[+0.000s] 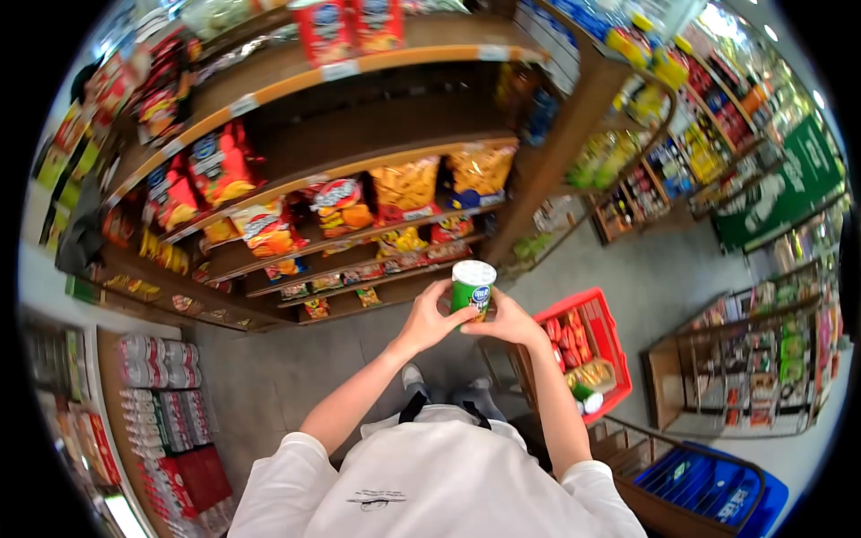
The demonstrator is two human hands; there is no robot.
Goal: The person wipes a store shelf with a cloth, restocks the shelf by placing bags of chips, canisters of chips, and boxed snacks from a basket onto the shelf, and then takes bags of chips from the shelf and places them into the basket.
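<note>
I watch the left hand (425,323) and right hand (511,323) grasp a can (473,294) over grey floor (296,372), facing shop shelves (386,121).

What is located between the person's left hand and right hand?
In the head view, a green can with a white lid is between them: the left hand holds one side and the right hand the other.

Green can (468,293) — white lid (473,272), red basket (606,316), white shirt (430,475)

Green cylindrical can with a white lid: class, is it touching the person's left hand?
Touching. The head view shows the bare left hand around the can, its thumb lying across the lower front.
</note>
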